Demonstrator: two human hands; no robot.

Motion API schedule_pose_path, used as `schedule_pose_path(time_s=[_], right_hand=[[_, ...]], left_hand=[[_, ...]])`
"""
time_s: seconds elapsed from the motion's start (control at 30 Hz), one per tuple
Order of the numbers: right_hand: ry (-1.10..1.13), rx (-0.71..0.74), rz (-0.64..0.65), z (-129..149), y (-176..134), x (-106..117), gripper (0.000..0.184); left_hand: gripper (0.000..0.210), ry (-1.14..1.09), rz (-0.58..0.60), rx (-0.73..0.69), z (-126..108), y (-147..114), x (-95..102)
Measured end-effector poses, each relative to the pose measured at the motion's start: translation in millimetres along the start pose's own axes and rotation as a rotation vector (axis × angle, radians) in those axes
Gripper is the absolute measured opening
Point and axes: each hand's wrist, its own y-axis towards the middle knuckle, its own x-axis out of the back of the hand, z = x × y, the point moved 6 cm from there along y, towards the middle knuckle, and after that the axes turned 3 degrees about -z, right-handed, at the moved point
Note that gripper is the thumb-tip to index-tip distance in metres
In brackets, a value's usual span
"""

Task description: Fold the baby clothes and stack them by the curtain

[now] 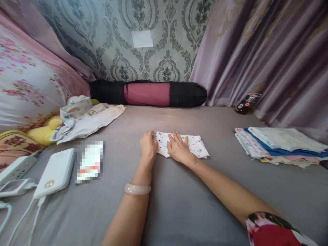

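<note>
In the head view, a white fabric cloth with small orange and dark prints (196, 145), folded into a flat rectangle, lies on the smooth grey sheet (174, 205), in front of the person. Its long axis runs left to right, crosswise to the line of sight, with the right end slightly nearer the person; the short ends face left and right. The left hand (149, 145) is at the cloth's left end, fingers bent; whether they pinch the edge I cannot tell. The right hand (178, 147) lies palm down across the middle, fingers extended and spread, resting on the fabric without grasping it. Well to the right sits a stack of folded white, blue and pink cloths (287, 140). Beyond, against the wall, a long black and maroon cylindrical fabric bag (146, 93) lies roughly parallel to the cloth's long axis.
</note>
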Motion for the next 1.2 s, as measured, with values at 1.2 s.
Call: schedule_pose_path(time_s=[1.2], right_hand=[[0.164,0.044,0.000,64.1,31.7,-24.2,0.062]], left_hand=[[0.040,-0.091,-0.096,0.228,33.1,13.8,21.5]])
